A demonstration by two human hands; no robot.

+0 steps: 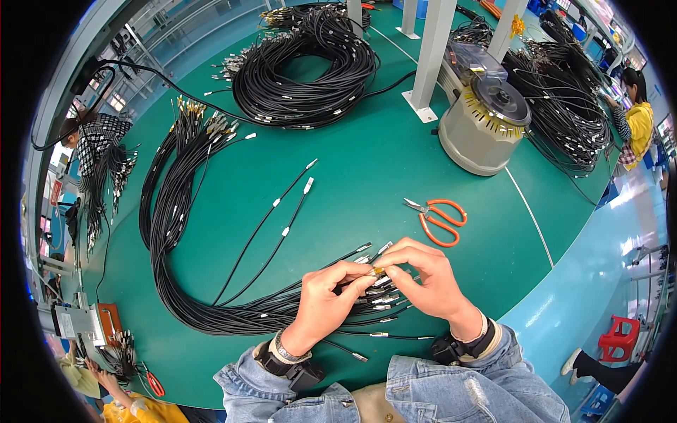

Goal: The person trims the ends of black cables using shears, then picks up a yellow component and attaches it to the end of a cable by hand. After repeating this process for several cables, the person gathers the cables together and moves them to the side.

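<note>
My left hand (330, 299) is closed in a pinch, thumb against forefinger, at the end of a black cable. Facing it, my right hand (431, 283) pinches the same cable end, where a small yellowish piece (379, 271) shows between the fingertips. The fingers cover most of that end. Beneath both hands lies a thick bundle of black cables (204, 314), curving in from the far left, with white tags and metal tips fanned out near my right hand. Two tagged cables (262, 265) stick out from the bundle. Orange-handled scissors (444, 220) lie open beyond my right hand.
On the green table (352, 190) sits a large coil of black cables (243, 84) at the back. A grey round machine with a dark top (483, 134) stands by a metal post (427, 70). More cables (564, 113) are heaped at the far right. Other people work around the table.
</note>
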